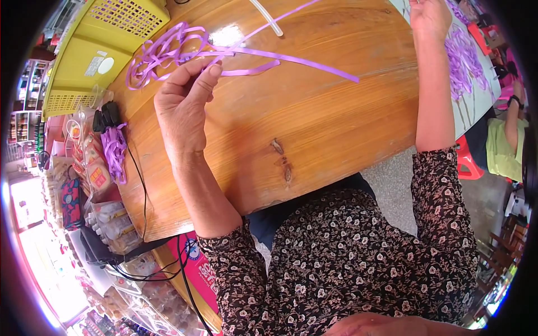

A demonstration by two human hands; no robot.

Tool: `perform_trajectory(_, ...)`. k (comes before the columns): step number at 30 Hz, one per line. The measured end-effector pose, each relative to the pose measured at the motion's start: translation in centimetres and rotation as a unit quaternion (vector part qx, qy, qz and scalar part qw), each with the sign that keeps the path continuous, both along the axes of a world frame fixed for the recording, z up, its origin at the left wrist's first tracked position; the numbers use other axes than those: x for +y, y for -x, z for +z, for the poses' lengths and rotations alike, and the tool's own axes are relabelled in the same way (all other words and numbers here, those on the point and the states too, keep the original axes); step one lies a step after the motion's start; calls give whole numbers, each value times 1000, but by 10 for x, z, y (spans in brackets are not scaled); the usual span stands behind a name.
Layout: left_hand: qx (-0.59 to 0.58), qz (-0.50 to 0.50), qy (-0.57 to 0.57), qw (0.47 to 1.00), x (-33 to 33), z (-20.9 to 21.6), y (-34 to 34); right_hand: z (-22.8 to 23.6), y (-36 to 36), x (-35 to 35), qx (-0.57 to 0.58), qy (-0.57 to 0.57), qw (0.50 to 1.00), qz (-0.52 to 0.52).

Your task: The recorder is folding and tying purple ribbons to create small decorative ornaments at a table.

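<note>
Thumb and fingers of my left hand (185, 106) are pinched together on a purple ribbon (263, 54) above the wooden table. One stretch of it slants up to the right and leaves the picture at the top. Other ends lie out to the right, and a loose tangle of purple ribbon (162, 53) rests just beyond the hand. My right hand (430, 21) is raised at the far right, cut by the top edge. Its fingers look closed, but their tips and whatever they hold are hidden.
A yellow perforated crate (78, 61) stands on the wooden table (314, 117) at the far left. Near it hang a purple ribbon bundle (115, 148) and a black cable (140, 185). A clear tube (269, 19) lies at the back. More purple ribbon (465, 61) covers a white table at right, near another person (504, 134).
</note>
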State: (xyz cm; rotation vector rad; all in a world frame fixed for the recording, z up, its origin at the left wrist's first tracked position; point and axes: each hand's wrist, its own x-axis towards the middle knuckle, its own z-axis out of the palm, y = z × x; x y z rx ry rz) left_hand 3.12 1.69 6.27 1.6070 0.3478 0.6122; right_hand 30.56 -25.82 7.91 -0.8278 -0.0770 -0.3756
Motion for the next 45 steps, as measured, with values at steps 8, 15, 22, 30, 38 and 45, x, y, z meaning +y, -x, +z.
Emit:
perform_trajectory(8, 16, -68, 86, 994, -18, -4, -1, 15, 108, 63, -434, 512, 736, -86)
perform_trajectory(15, 70, -169, 204, 962, -43, -10, -12, -31, 143, 97, -550, 461, 691, 86)
perform_trajectory(22, 65, -185, 243, 950, -41, -11, -10, -34, 140, 98, -559, 443, 692, 109)
perform_trajectory(30, 75, -162, 50, 983, -39, -8, -5, -26, 142, 86, -514, 485, 684, 182)
perform_trajectory(38, 49, -107, -174, 978, 13, -4, 17, -17, 79, 47, -451, 505, 700, 225)
perform_trajectory(45, 61, -27, -202, 977, 75, -1, 84, -21, 26, -24, -366, 275, 822, 338)
